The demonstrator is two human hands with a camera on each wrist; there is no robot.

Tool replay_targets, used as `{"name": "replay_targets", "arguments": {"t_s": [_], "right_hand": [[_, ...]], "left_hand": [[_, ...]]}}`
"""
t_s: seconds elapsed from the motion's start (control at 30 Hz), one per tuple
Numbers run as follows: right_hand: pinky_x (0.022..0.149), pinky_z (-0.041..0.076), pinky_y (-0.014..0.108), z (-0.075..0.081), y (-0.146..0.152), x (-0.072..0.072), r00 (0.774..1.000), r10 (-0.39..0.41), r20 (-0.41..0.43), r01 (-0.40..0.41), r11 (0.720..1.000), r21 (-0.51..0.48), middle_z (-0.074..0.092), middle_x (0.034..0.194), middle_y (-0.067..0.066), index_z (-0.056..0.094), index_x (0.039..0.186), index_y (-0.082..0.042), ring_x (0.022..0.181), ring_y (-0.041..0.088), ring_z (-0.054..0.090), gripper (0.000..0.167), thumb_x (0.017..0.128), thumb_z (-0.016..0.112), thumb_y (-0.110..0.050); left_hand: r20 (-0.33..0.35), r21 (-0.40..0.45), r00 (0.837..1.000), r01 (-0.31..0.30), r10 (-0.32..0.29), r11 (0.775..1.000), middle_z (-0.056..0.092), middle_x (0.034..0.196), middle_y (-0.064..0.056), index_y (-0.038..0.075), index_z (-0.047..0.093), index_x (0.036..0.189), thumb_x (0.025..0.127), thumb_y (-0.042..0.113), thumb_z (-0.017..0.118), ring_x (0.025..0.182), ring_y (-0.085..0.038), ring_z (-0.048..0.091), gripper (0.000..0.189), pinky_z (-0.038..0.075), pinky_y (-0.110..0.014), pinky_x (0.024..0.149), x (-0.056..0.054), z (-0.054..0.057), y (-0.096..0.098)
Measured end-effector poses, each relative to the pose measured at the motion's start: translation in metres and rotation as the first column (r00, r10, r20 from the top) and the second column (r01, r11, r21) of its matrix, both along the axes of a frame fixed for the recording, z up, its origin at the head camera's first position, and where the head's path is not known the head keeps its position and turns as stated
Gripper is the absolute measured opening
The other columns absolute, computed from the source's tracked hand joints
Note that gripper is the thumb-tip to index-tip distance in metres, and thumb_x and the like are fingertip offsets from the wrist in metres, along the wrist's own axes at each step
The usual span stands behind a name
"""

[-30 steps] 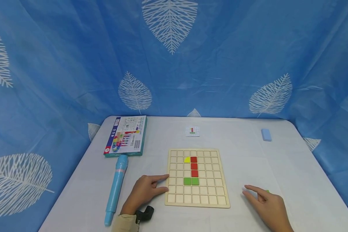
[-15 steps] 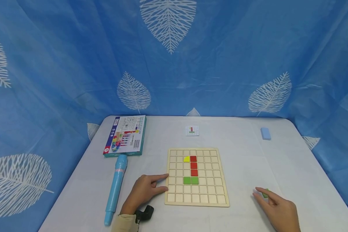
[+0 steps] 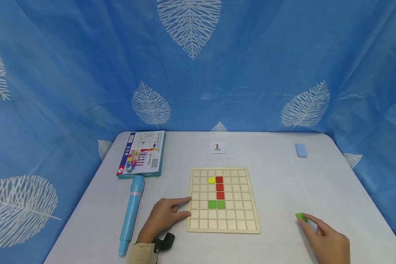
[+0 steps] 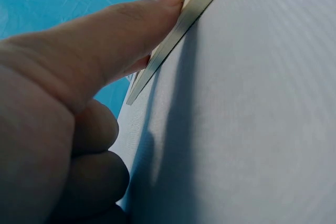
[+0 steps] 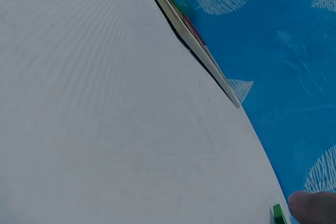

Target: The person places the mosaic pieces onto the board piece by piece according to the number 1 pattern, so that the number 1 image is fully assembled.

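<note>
A square wooden grid board [image 3: 231, 222] lies on the table, with red tiles [image 3: 219, 187] in a column, a yellow piece [image 3: 212, 180] beside the top one and two green tiles [image 3: 216, 204] below. My left hand [image 3: 165, 216] touches the board's left edge with index finger and thumb. In the left wrist view the thumb [image 4: 142, 22] presses on that edge, the other fingers curled below. To the right of the board, my right hand [image 3: 328, 242] pinches a loose green tile [image 3: 301, 217] at its edge between thumb and index finger. The right wrist view shows that tile [image 5: 279, 214] beside a fingertip [image 5: 310, 206].
A small pattern card [image 3: 217, 147] lies behind the board. A light blue block [image 3: 301, 150] is at the back right. On the left are a printed box [image 3: 142, 154] and a blue microphone-shaped stick [image 3: 131, 216]. Blue leaf-print cloth [image 3: 198, 95] hangs behind the table [image 3: 270, 183].
My right hand has moved right, away from the board, to the loose green tile, which now shows beyond the fingertips. The left hand stays at the board's edge.
</note>
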State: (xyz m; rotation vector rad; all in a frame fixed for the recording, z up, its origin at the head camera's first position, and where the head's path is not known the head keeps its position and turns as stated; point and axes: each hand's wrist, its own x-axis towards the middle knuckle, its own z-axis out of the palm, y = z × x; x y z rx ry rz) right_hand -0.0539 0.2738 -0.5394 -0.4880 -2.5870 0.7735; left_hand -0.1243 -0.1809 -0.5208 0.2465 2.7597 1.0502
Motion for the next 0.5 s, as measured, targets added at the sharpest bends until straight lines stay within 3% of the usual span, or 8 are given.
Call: {"name": "replay_targets", "arguments": {"t_s": [0.1,0.3,0.5], "right_hand": [[0.045,0.023,0.027,0.0001,0.0008,0.0002,0.998,-0.031,0.060,0.031,1.000,0.003,0.039,0.050,0.001,0.078,0.107,0.002,0.046,0.014,0.031,0.035,0.081,0.088,-0.018],[0.045,0.023,0.028,-0.0016,0.0022,0.0007,0.997,-0.027,0.074,0.026,1.000,0.018,0.038,0.050,0.001,0.077,0.106,0.003,0.046,0.014,0.031,0.036,0.080,0.088,-0.019],[0.049,0.025,0.031,-0.0022,0.0020,-0.0003,0.988,-0.053,0.144,0.051,0.999,0.020,0.037,0.052,0.002,0.073,0.111,0.008,0.050,0.018,0.033,0.043,0.083,0.086,-0.023]], "left_hand": [[0.007,0.003,1.000,-0.007,0.007,1.000,0.038,0.054,0.012,0.031,0.074,0.128,0.081,0.051,0.083,0.051,-0.004,0.031,0.052,0.026,-0.024,0.050,-0.0001,0.0000,0.0004],[-0.002,0.010,1.000,-0.004,0.004,1.000,0.037,0.053,0.012,0.030,0.074,0.128,0.082,0.048,0.083,0.051,-0.004,0.030,0.050,0.026,-0.025,0.051,-0.0002,-0.0003,0.0001],[-0.007,0.020,1.000,0.003,-0.003,1.000,0.037,0.053,0.012,0.030,0.074,0.128,0.082,0.049,0.083,0.051,-0.005,0.030,0.051,0.025,-0.025,0.050,-0.0002,-0.0015,-0.0011]]}}
